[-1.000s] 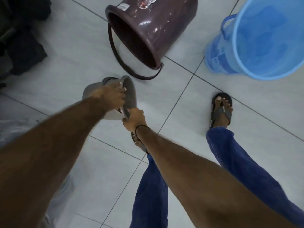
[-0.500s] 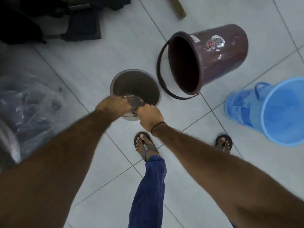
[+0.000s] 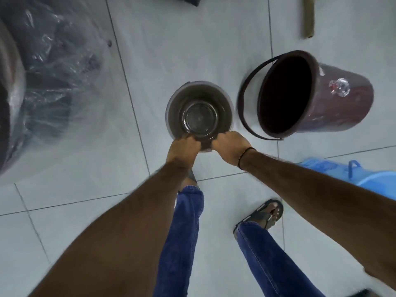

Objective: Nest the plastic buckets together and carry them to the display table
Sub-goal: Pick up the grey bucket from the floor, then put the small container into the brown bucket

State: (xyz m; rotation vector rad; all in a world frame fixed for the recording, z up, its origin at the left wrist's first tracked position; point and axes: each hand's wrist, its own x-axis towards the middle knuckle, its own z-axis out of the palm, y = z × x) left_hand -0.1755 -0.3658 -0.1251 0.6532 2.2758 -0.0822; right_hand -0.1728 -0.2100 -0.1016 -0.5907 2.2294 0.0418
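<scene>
A small grey bucket [image 3: 199,116] is held upright above the tiled floor, its mouth facing me. My left hand [image 3: 184,150] and my right hand [image 3: 230,144] both grip its near rim, side by side. A maroon bucket [image 3: 308,95] lies on its side just right of it, mouth towards me, with its dark handle [image 3: 243,108] swung out. Part of a light blue bucket [image 3: 372,179] with a blue handle shows at the right edge, behind my right forearm.
Dark goods wrapped in clear plastic [image 3: 42,82] fill the left side of the floor. A brown stick [image 3: 308,18] lies at the top right. My two legs in blue jeans and sandals stand below the buckets. The floor is pale tile.
The grey bucket went from tilted on its side to upright with its mouth up. Both hands shifted to its near rim. The view swung, so the maroon and blue buckets now sit further right.
</scene>
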